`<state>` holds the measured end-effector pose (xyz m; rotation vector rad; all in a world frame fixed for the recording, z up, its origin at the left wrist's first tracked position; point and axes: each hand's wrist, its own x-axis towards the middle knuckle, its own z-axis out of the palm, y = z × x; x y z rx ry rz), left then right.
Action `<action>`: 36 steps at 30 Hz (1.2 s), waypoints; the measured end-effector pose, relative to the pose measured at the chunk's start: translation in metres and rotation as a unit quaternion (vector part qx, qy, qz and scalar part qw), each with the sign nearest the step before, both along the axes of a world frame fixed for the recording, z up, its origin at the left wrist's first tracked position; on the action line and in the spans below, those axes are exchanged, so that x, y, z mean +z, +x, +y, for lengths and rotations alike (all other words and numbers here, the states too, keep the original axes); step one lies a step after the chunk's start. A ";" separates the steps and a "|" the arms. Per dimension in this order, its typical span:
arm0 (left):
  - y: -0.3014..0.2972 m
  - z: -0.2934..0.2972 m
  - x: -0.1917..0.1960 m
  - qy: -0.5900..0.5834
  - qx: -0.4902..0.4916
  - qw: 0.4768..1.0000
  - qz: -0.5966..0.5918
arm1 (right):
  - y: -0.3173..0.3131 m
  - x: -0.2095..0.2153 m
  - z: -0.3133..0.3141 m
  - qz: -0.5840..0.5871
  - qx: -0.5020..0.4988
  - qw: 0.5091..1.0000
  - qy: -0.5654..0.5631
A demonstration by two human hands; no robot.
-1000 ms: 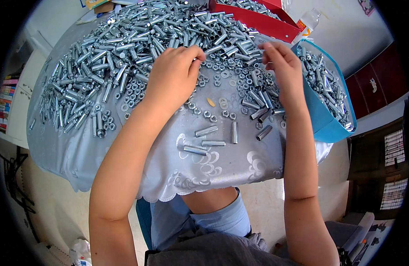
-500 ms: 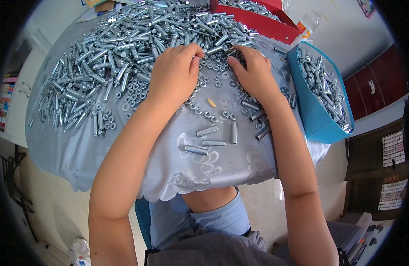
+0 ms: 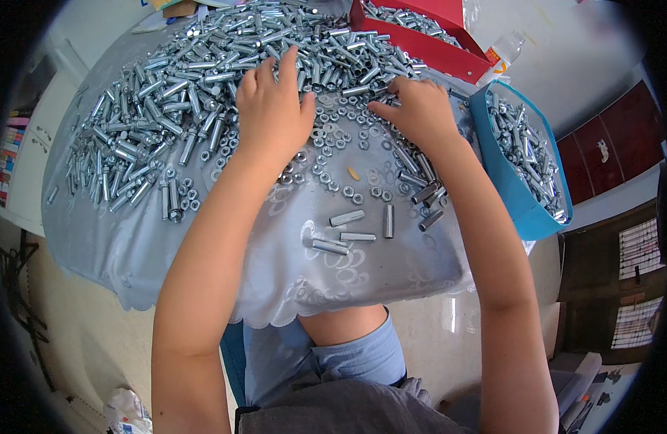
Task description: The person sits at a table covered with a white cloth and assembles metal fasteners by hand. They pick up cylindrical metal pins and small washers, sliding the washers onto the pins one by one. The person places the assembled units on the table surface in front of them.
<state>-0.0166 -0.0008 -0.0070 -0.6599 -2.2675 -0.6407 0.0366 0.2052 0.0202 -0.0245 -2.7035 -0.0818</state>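
A large heap of silvery sleeve anchor bolts (image 3: pixel 196 69) covers the far side of the table. My left hand (image 3: pixel 274 116) is over the heap's near edge, fingers spread and holding nothing visible. Loose hex nuts (image 3: pixel 326 177) and flat washers lie between my two hands. My right hand (image 3: pixel 424 112) is at the right end of the heap, fingers bent down and thumb apart from them; nothing shows in its grasp. Beside my right wrist lie several metal sleeves (image 3: pixel 425 192). Nearer to me, several more sleeves (image 3: pixel 348 218) rest on the cloth.
A blue bin (image 3: pixel 513 210) full of anchor bolts stands at the table's right edge. Behind it are a clear bottle (image 3: pixel 504 49) and a red box (image 3: pixel 424 52) holding more bolts. The shiny grey tablecloth (image 3: pixel 275 282) hangs over the near edge. A small yellowish piece (image 3: pixel 353 173) lies among the nuts.
My left hand has opened, its fingers lifting and spreading from a closed pinch. My right hand has shifted slightly right and nearer. The whole view has moved a little.
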 end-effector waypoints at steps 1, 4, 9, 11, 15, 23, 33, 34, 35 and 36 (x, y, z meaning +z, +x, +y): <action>0.003 0.003 -0.003 -0.014 0.039 0.999 0.013 | -0.001 -0.002 0.002 0.014 0.019 1.000 -0.002; 0.010 0.010 -0.001 0.014 0.030 0.999 0.004 | 0.001 -0.007 0.007 0.064 0.052 0.996 -0.025; 0.017 0.014 0.009 0.112 -0.154 0.981 0.021 | 0.011 -0.009 0.007 0.087 0.097 0.991 -0.039; 0.016 0.015 0.009 0.138 -0.188 0.972 -0.008 | 0.015 -0.006 0.005 0.086 0.109 0.990 -0.037; 0.015 0.018 0.009 0.307 -0.287 0.886 -0.197 | 0.027 0.008 -0.012 0.135 0.156 0.977 -0.048; 0.044 0.015 0.033 0.301 -0.421 0.677 -0.523 | 0.057 0.018 -0.035 0.241 0.255 0.935 -0.051; 0.041 0.015 0.029 0.249 -0.417 0.712 -0.508 | 0.058 0.010 -0.028 0.130 0.259 0.820 -0.494; 0.042 0.015 0.031 0.254 -0.414 0.710 -0.510 | 0.060 0.011 -0.027 0.102 0.242 0.795 -0.547; 0.042 0.016 0.031 0.257 -0.411 0.700 -0.525 | 0.061 0.013 -0.027 0.075 0.223 0.767 -0.597; 0.043 0.016 0.031 0.245 -0.418 0.703 -0.520 | 0.063 0.014 -0.027 0.047 0.205 0.734 -0.646</action>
